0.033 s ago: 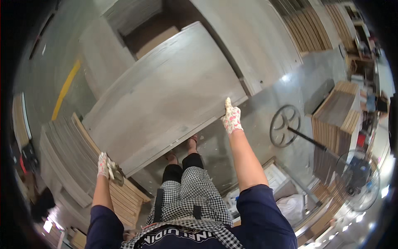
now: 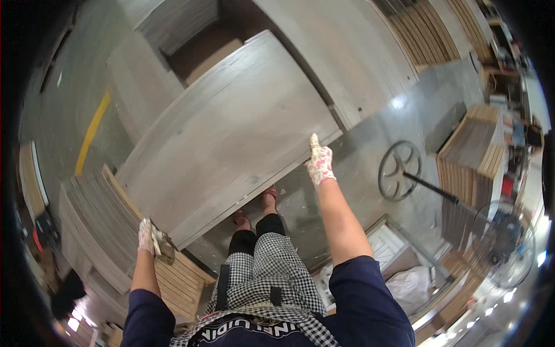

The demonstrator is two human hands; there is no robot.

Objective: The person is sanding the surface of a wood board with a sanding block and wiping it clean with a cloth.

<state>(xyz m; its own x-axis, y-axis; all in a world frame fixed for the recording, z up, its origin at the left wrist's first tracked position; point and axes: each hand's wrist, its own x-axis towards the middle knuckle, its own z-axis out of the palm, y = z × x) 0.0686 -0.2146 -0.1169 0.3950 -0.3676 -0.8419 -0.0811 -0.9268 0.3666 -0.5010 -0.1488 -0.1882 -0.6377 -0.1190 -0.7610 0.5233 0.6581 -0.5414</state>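
A large grey-brown wooden panel (image 2: 225, 133) lies in front of me, its near edge over my feet. My right hand (image 2: 320, 163), in a white glove with pink spots, grips the near edge at the right, thumb on top and fingers hidden below. At the panel's left near corner, my gloved left hand (image 2: 147, 236) is closed, resting by a stack of boards (image 2: 104, 220). A brownish, rounded thing (image 2: 165, 248) shows beside its fingers; I cannot make out what it is.
Wide panels (image 2: 335, 63) and an open box-like recess (image 2: 208, 55) lie beyond. A pedestal fan (image 2: 503, 246) with a round spoked base (image 2: 400, 171) stands right, near stacked panels (image 2: 471, 150). A framed bin with a white bag (image 2: 410, 288) is near right; a yellow line (image 2: 92, 133) marks the floor left.
The whole view has shifted very slightly. Both hands keep their places at the panel's near edge and left corner.
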